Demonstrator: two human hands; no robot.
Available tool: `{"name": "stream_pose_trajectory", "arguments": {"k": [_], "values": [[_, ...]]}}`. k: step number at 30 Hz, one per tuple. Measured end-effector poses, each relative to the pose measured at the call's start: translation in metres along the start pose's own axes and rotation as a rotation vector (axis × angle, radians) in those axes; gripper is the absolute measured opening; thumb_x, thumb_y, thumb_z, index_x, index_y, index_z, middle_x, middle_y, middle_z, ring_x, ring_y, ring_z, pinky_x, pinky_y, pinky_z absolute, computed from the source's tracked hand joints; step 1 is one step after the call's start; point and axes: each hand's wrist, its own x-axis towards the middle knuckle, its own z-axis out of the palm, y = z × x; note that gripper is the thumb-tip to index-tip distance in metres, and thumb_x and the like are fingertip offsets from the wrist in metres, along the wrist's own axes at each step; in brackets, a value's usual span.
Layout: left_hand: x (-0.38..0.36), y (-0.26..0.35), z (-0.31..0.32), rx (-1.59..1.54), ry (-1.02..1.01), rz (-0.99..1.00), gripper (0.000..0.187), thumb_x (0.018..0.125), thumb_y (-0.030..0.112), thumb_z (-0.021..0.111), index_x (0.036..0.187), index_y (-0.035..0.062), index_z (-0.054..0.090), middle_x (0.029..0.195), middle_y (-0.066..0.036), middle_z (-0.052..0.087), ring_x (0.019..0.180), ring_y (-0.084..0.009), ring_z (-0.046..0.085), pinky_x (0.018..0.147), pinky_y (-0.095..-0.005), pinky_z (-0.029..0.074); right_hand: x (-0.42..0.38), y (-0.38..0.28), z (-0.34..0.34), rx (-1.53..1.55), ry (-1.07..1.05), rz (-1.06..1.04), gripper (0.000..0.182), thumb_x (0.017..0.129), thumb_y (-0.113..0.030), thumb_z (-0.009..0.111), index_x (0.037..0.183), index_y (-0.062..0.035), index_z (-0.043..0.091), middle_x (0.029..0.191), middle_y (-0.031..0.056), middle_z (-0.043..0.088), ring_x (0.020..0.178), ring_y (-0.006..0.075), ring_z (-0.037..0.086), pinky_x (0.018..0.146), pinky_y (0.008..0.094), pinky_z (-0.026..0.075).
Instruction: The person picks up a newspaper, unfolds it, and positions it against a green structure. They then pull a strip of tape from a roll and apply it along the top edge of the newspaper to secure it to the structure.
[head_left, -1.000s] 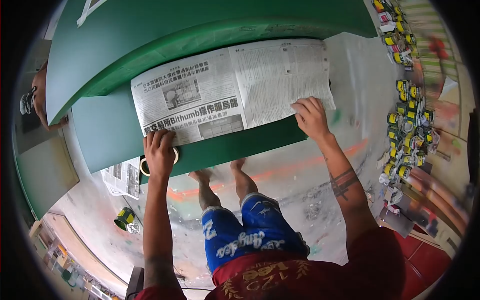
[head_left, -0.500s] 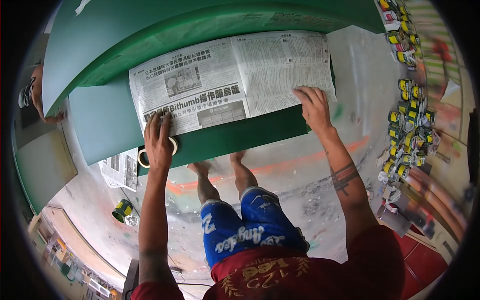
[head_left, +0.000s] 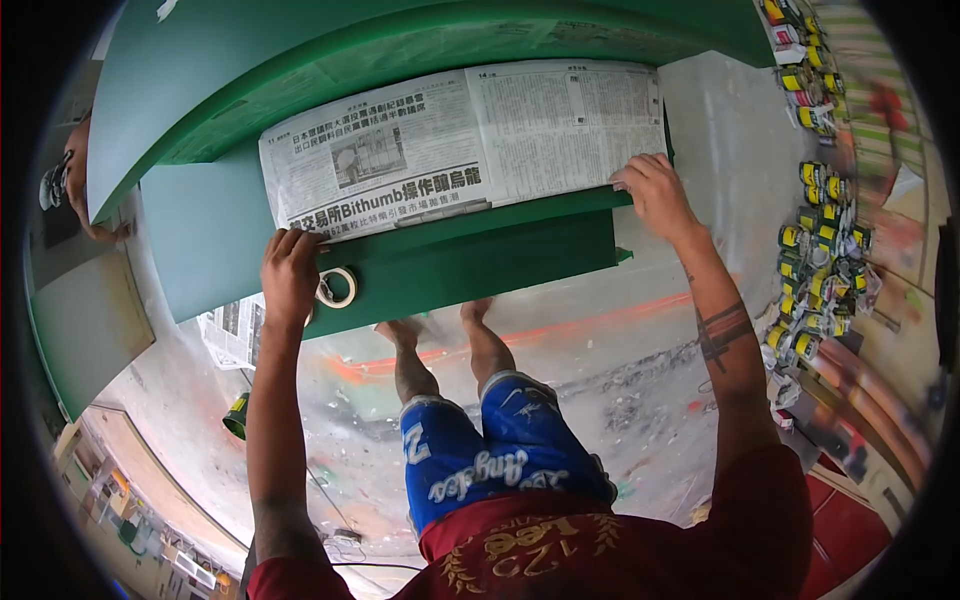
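A spread newspaper sheet (head_left: 410,150) lies on a green panel (head_left: 480,265) below a curved green board. My left hand (head_left: 291,272) is closed at the sheet's near left corner, with fingertips on its edge. At the near right corner, my right hand (head_left: 658,200) pinches the edge between thumb and fingers. The near edge runs nearly straight between both hands, and the lower part of the printed photo is out of sight. Beside my left hand lies a roll of masking tape (head_left: 350,287); part of another ring shows behind the wrist.
The curved green board (head_left: 300,75) arches across the far side. More newspaper (head_left: 232,333) lies on the floor at left, near a green can (head_left: 236,416). Several paint cans (head_left: 825,230) line the right side. Another person's arm (head_left: 78,185) shows at far left.
My left hand has moved left and toward me to the sheet's corner; my right hand has moved right and slightly up. The sheet's near strip has gone from view along the edge.
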Motion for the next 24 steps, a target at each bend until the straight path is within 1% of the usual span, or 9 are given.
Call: {"name": "stream_pose_trajectory", "arguments": {"k": [6,12,15,16,18,20,21,22,24], "values": [[-0.008,0.006,-0.004,0.020,0.022,0.100,0.024,0.076,-0.009,0.067,0.094,0.0053,0.075,0.090,-0.008,0.070,0.083,-0.0291,0.065,0.074,-0.0404,0.053,-0.004,0.006,0.001,0.011,-0.086,-0.031,0.019,0.080,0.004,0.068,0.096,-0.0046,0.071,0.095,0.0095,0.064,0.094,0.0291,0.062,0.090,0.0408,0.048],[-0.022,0.025,-0.015,0.143,0.034,0.057,0.047,0.072,-0.005,0.075,0.116,0.0086,0.072,0.119,-0.011,0.068,0.113,-0.0355,0.060,0.100,-0.0466,0.047,-0.018,-0.004,-0.010,-0.088,-0.026,-0.005,0.032,0.077,0.000,0.072,0.108,-0.0067,0.069,0.113,0.0077,0.064,0.108,0.0300,0.059,0.100,0.0435,0.045],[-0.016,0.074,-0.030,0.127,-0.022,-0.313,0.084,0.068,0.003,0.083,0.145,0.0204,0.056,0.149,-0.014,0.049,0.138,-0.0395,0.039,0.117,-0.0526,0.027,-0.016,-0.040,-0.021,-0.254,0.060,0.084,0.049,0.073,-0.003,0.074,0.121,-0.0081,0.065,0.130,0.0107,0.057,0.115,0.0334,0.056,0.105,0.0462,0.042],[-0.014,0.093,-0.032,0.113,-0.015,-0.368,0.085,0.066,0.005,0.087,0.144,0.0195,0.056,0.146,-0.014,0.050,0.136,-0.0395,0.040,0.117,-0.0529,0.027,-0.015,-0.058,-0.025,-0.370,0.078,0.154,0.059,0.071,-0.005,0.075,0.129,-0.0089,0.063,0.139,0.0132,0.052,0.116,0.0355,0.055,0.108,0.0481,0.040],[-0.027,0.112,-0.019,0.055,0.155,-0.479,0.069,0.073,0.012,0.090,0.134,0.0108,0.058,0.135,-0.014,0.057,0.129,-0.0358,0.049,0.113,-0.0521,0.033,-0.027,-0.075,-0.017,-0.305,0.160,0.306,0.065,0.074,-0.007,0.075,0.137,-0.0100,0.058,0.146,0.0154,0.046,0.120,0.0353,0.054,0.108,0.0487,0.040],[-0.044,0.130,0.017,-0.549,0.403,-0.935,0.046,0.086,0.020,0.088,0.117,0.0045,0.058,0.122,-0.013,0.062,0.117,-0.0301,0.058,0.104,-0.0467,0.044,-0.048,-0.088,0.017,-0.242,0.245,0.463,0.072,0.078,-0.009,0.076,0.145,-0.0111,0.052,0.153,0.0176,0.040,0.123,0.0351,0.052,0.109,0.0492,0.041],[-0.051,0.132,0.039,-1.042,0.533,-1.115,0.046,0.097,0.023,0.078,0.125,-0.0020,0.051,0.114,-0.013,0.062,0.113,-0.0226,0.060,0.097,-0.0367,0.050,-0.061,-0.095,0.046,0.255,0.501,0.865,0.072,0.084,-0.015,0.076,0.150,-0.0112,0.047,0.154,0.0185,0.039,0.125,0.0334,0.052,0.110,0.0495,0.042],[-0.053,0.132,0.052,-1.403,0.570,-1.401,0.047,0.101,0.024,0.073,0.132,-0.0015,0.048,0.121,-0.015,0.060,0.119,-0.0248,0.058,0.101,-0.0370,0.050,-0.065,-0.103,0.063,0.781,0.739,1.239,0.072,0.091,-0.022,0.076,0.154,-0.0113,0.042,0.156,0.0194,0.038,0.126,0.0318,0.051,0.110,0.0497,0.042],[-0.040,0.135,0.066,-2.049,0.725,-1.611,0.055,0.102,0.027,0.072,0.140,-0.0003,0.044,0.134,-0.018,0.054,0.125,-0.0286,0.055,0.105,-0.0445,0.051,-0.041,-0.133,0.053,1.673,0.737,1.595,0.069,0.100,-0.034,0.072,0.154,-0.0078,0.038,0.151,0.0182,0.041,0.124,0.0292,0.052,0.108,0.0461,0.046]]}}
